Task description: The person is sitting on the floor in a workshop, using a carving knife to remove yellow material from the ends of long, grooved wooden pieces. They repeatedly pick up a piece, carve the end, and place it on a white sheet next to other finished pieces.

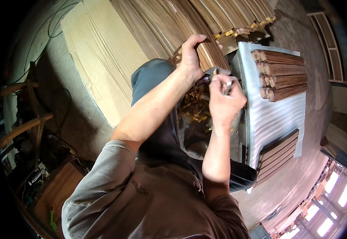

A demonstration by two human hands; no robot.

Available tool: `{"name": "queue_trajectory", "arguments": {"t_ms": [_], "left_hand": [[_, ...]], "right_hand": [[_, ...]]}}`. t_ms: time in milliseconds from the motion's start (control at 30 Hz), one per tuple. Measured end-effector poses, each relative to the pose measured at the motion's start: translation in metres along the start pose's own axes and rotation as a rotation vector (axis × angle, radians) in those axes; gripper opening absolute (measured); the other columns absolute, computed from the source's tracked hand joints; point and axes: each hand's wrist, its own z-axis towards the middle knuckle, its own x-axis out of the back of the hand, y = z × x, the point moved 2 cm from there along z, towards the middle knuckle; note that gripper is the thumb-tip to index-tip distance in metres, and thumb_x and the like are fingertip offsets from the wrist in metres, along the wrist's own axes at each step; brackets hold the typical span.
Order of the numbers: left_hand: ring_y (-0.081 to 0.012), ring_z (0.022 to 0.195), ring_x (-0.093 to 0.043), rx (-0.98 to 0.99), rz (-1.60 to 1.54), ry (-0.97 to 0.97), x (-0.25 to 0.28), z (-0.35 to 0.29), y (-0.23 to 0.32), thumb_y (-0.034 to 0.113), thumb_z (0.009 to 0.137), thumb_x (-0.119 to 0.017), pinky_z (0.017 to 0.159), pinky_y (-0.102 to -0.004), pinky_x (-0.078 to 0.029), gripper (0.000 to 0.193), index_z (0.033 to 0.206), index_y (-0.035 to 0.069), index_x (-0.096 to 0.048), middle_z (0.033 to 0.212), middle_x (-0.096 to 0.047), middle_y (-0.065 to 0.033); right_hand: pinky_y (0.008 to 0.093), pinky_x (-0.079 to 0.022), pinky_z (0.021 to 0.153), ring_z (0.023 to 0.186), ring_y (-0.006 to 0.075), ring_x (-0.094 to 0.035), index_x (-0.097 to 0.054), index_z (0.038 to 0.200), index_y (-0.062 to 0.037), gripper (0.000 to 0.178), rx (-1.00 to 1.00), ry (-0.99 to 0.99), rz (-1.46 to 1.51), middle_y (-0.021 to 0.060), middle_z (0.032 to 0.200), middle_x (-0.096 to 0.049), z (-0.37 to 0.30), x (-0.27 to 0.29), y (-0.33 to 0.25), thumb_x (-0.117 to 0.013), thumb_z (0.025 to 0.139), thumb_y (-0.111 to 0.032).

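My left hand (190, 55) is wrapped round the near end of a brown wood-grain board (212, 55), thumb over its top face. The board's end points toward me. At that end my right hand (226, 95) is closed on a slim hand tool (228, 86) with a shiny metal part; blur and fingers hide its exact kind. The tool's tip appears to be at or very near the end edge of the board. Beneath both hands, between my legs, lies a heap of yellow-brown scraps (195, 105).
More wood-grain boards (143, 24) lie beyond, some with ragged yellow ends. Flat cardboard (98, 59) spreads at left. To the right, a foam-covered surface (277, 113) bears stacked wooden pieces (283, 75) and dark slats (277, 157). Cables (50, 24) trail on the floor.
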Motion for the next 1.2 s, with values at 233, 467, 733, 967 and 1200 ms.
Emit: {"name": "queue_trajectory", "arguments": {"t_ms": [233,467,733,967,1200], "left_hand": [[-0.0306,0.088,-0.068,-0.024,0.042,0.015,-0.007,-0.006,0.005,0.032,0.087,-0.066,0.08,-0.047,-0.059,0.043,0.108,-0.003,-0.056,0.091,-0.066,-0.0179],[-0.0228,0.085,-0.066,-0.01,0.191,0.079,0.0,-0.002,0.01,0.023,0.087,-0.071,0.076,-0.0383,-0.057,0.032,0.108,0.001,-0.061,0.093,-0.066,-0.0114],[-0.0257,0.098,-0.067,-0.035,0.317,0.158,-0.004,-0.017,0.011,0.035,0.081,-0.079,0.084,-0.0425,-0.056,0.06,0.121,-0.005,-0.057,0.11,-0.067,-0.0159],[-0.0224,0.098,-0.066,-0.093,0.444,0.129,0.008,-0.004,0.006,0.044,0.079,-0.082,0.087,-0.0379,-0.053,0.073,0.124,-0.006,-0.055,0.117,-0.065,-0.0155],[-0.0334,0.113,-0.059,-0.072,0.146,0.048,0.007,-0.004,0.032,0.07,0.078,-0.071,0.098,-0.0564,-0.049,0.082,0.123,0.003,-0.057,0.115,-0.062,-0.0206]], "right_hand": [[0.036,-0.052,0.061,0.068,0.0247,-0.061,-0.061,0.076,-0.0074,0.018,0.528,-0.308,-0.3,0.0047,0.078,-0.063,-0.032,0.0,0.033,-0.07,0.063,0.003],[0.0353,-0.054,0.066,0.067,0.0268,-0.069,-0.068,0.083,-0.002,0.02,-0.237,-0.267,-0.429,0.0132,0.073,-0.069,-0.075,0.034,0.13,-0.081,0.079,-0.018],[0.0293,-0.053,0.077,0.087,0.0152,-0.067,-0.063,0.123,0.0011,0.043,0.138,-0.29,-0.495,0.0128,0.106,-0.069,-0.011,0.054,0.115,-0.077,0.083,-0.006],[0.0393,-0.054,0.067,0.074,0.0294,-0.067,-0.069,0.114,-0.003,0.054,0.266,-0.186,-0.251,0.0147,0.099,-0.069,0.02,0.003,0.038,-0.087,0.07,-0.028],[0.0377,-0.055,0.061,0.067,0.0309,-0.065,-0.069,0.097,-0.0024,0.04,0.232,-0.158,-0.346,0.0112,0.081,-0.065,0.013,0.029,-0.012,-0.085,0.066,-0.022]]}}
